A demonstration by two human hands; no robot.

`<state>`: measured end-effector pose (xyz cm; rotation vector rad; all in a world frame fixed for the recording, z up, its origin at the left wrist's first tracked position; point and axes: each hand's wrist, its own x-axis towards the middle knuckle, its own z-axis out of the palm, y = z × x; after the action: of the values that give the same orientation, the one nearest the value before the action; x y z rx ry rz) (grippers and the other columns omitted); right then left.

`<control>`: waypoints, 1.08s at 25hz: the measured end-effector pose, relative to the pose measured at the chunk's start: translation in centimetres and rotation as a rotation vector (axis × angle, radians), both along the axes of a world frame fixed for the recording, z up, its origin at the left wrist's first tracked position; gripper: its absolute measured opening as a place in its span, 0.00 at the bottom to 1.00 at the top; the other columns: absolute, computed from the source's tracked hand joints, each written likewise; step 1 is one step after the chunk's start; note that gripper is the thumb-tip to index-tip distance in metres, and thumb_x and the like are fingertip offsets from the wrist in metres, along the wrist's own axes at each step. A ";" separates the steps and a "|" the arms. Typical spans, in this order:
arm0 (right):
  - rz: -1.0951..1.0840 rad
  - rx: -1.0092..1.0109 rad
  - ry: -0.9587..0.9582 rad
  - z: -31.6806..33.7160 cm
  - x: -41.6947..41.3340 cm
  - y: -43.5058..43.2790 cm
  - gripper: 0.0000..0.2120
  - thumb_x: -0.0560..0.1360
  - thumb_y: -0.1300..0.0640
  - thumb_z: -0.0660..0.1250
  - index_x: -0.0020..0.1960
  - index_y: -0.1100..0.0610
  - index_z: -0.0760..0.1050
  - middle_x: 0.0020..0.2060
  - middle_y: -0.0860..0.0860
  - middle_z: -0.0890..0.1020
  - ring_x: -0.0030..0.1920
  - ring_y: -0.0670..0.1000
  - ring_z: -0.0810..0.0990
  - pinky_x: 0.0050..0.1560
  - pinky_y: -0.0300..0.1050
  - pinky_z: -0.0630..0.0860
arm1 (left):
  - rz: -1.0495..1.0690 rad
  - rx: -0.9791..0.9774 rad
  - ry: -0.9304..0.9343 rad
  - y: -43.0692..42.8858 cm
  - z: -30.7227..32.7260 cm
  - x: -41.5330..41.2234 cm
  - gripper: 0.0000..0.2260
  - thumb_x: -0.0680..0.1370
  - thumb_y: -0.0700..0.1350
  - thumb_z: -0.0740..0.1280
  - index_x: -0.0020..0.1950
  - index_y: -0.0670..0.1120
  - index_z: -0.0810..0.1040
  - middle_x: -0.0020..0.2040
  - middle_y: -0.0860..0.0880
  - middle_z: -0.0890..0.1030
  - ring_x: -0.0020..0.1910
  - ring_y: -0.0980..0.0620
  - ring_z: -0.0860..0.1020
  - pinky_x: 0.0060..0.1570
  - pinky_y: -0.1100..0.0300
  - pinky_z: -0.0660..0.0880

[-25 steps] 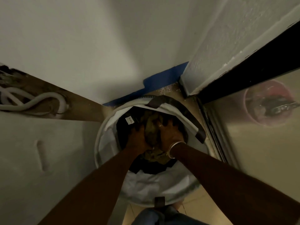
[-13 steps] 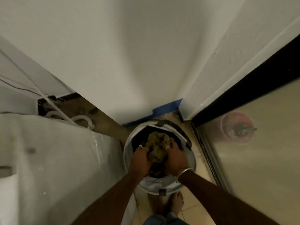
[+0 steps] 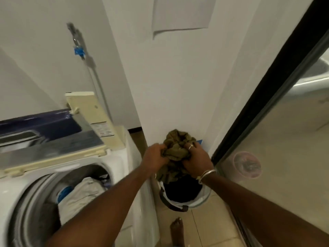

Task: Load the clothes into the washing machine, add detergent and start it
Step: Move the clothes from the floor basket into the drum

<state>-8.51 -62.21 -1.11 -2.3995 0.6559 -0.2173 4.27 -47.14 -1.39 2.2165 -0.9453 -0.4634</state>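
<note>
Loading was the step in hand: an olive-green garment (image 3: 176,148) was held bunched above the laundry basket (image 3: 199,202), just right of the top-loading washing machine (image 3: 122,163), whose lid stood raised and whose drum (image 3: 35,211) held pale clothes (image 3: 81,195). The left hand (image 3: 154,155) and right hand (image 3: 195,163) each curled fingers tightly into the cloth. Next, seemingly, the bundle needed swinging left over the drum and releasing.

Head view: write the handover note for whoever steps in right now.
Hands: left hand and right hand both grip the bunched olive garment, lifted above the laundry basket on the floor.
Washing machine stands to the left, lid up, light clothes already in the drum.
Done: some clothes loaded.
Left: drop the olive garment in, check the basket's dark contents, add detergent, close, start.
</note>
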 end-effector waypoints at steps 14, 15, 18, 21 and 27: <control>0.120 -0.186 -0.488 25.8 2.6 17.2 0.17 0.67 0.53 0.68 0.55 0.48 0.74 0.49 0.50 0.78 0.46 0.52 0.78 0.45 0.45 0.78 | 0.333 -0.217 -0.314 19.5 27.9 -1.8 0.12 0.70 0.47 0.75 0.53 0.50 0.82 0.44 0.51 0.81 0.43 0.52 0.80 0.42 0.57 0.80; 0.140 -0.183 -0.496 26.2 3.3 18.8 0.17 0.66 0.53 0.67 0.55 0.48 0.74 0.49 0.49 0.78 0.46 0.52 0.78 0.45 0.45 0.78 | 0.358 -0.208 -0.329 21.4 28.5 -1.5 0.12 0.70 0.47 0.75 0.52 0.50 0.82 0.45 0.50 0.81 0.43 0.52 0.80 0.43 0.56 0.80; 0.206 -0.148 -0.483 25.4 5.8 24.3 0.16 0.66 0.52 0.67 0.54 0.48 0.74 0.48 0.49 0.78 0.46 0.51 0.78 0.45 0.44 0.78 | 0.426 -0.184 -0.310 27.4 27.8 -0.2 0.11 0.69 0.48 0.75 0.50 0.49 0.83 0.43 0.51 0.83 0.41 0.54 0.80 0.42 0.56 0.80; 0.269 -0.086 -0.448 22.2 8.0 29.6 0.17 0.67 0.53 0.69 0.55 0.49 0.75 0.50 0.51 0.79 0.48 0.53 0.79 0.46 0.43 0.76 | 0.462 -0.170 -0.253 33.3 24.6 1.3 0.12 0.66 0.49 0.74 0.49 0.51 0.84 0.42 0.54 0.84 0.40 0.57 0.81 0.43 0.57 0.81; 0.306 0.029 -0.255 12.2 12.5 37.4 0.22 0.68 0.47 0.69 0.61 0.47 0.74 0.58 0.50 0.79 0.54 0.52 0.79 0.54 0.43 0.76 | 0.498 -0.066 -0.100 41.7 14.9 5.2 0.11 0.66 0.44 0.76 0.47 0.50 0.84 0.41 0.55 0.82 0.41 0.54 0.80 0.41 0.62 0.75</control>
<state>4.01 -24.81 11.10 -2.3531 0.1716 -0.3715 9.50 -5.49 13.47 2.3237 -0.4186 -0.0899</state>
